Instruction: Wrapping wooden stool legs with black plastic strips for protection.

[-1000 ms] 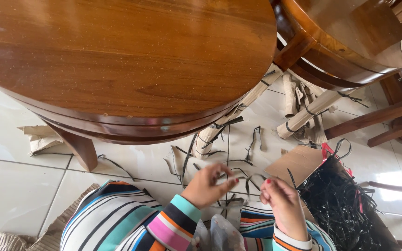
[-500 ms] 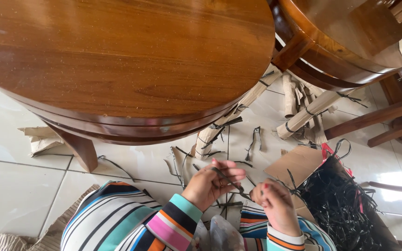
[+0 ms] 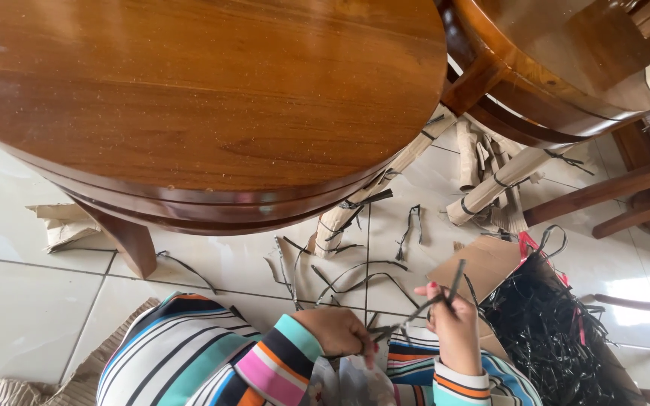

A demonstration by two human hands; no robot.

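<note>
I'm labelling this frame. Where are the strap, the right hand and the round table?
strap (image 3: 454, 277), head view, upper end.
right hand (image 3: 457, 331), head view, back of hand.
round table (image 3: 205, 98), head view, bare top.

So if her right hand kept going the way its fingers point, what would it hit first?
Probably the brown cardboard sheet just beyond the right hand and the dark strap it holds, though depth is hard to judge from above.
</note>
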